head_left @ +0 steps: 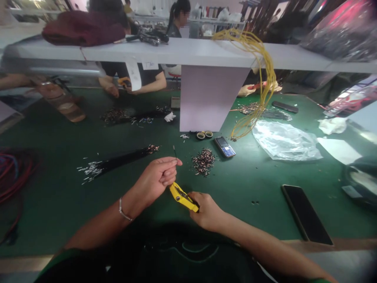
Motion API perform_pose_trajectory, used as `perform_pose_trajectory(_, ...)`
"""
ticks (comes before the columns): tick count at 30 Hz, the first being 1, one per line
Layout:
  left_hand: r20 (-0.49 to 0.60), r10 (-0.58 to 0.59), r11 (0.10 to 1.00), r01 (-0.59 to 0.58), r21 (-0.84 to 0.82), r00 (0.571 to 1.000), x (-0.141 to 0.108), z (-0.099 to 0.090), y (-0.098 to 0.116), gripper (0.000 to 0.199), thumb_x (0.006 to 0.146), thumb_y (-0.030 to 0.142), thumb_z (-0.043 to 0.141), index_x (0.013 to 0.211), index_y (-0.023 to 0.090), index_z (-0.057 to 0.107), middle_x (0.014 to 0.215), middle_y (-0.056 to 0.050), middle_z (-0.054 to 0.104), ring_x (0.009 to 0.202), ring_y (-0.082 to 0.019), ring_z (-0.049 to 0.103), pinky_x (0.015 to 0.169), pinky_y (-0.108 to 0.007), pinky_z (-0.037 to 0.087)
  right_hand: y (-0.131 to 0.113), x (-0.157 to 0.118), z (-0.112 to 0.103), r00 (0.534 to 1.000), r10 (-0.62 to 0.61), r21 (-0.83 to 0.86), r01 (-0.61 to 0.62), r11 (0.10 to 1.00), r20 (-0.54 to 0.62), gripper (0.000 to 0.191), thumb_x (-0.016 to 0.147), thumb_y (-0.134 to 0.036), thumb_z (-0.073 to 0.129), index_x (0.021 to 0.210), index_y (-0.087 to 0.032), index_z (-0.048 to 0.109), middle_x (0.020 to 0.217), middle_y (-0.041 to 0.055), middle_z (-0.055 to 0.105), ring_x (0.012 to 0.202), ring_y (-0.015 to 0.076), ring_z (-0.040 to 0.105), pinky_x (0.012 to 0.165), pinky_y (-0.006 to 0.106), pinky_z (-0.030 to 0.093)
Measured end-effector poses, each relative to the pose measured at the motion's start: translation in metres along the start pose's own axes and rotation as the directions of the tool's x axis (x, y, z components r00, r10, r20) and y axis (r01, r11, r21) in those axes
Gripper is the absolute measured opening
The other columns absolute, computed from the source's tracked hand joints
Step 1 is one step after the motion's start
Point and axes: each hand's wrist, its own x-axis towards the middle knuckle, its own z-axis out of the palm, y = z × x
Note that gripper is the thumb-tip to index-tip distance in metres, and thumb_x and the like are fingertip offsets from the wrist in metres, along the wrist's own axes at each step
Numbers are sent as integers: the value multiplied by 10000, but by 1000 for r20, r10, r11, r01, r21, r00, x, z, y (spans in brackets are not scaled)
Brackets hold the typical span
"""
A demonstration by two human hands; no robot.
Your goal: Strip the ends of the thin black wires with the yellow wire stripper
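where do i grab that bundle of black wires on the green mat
Take the bundle of thin black wires around its black middle, coming from above on the near side. It lies flat and diagonal, packed tightest there, while the silver-tipped left end and the coppery right end fan out loosely.

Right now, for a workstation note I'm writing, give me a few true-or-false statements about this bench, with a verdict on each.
1. The right hand grips a yellow wire stripper. True.
2. The left hand holds a short dark wire upright in its fingers. True.
3. The metal bracelet is on the right wrist. False: it is on the left wrist.
4. The keypad phone lies on top of the plastic bag. False: it lies on the green mat, apart from the bag.
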Motion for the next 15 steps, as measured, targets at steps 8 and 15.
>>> perform_pose_trajectory(8,-22,-76,996,77,50,997,8,11,-15,55,699,110,628,729,81,664,434,78,292,373,-18,207,382,-180,144,13,-10,-23,990,-38,-261,72,963,133,199,626,-74,492,802,-163,519,780,62,583,653,180,525,615,277,393)
perform_pose_trajectory(15,-30,-149,975,152,159,988,10,11,-31,106,697,185,653,724,83,642,432,85,314,356,-14,205,381,-191,139,13,-19,-35,960,7,-430,118,895,279,239,687,-122,504,918,-119,563,873,108,625,736,202,567,673,292,419)
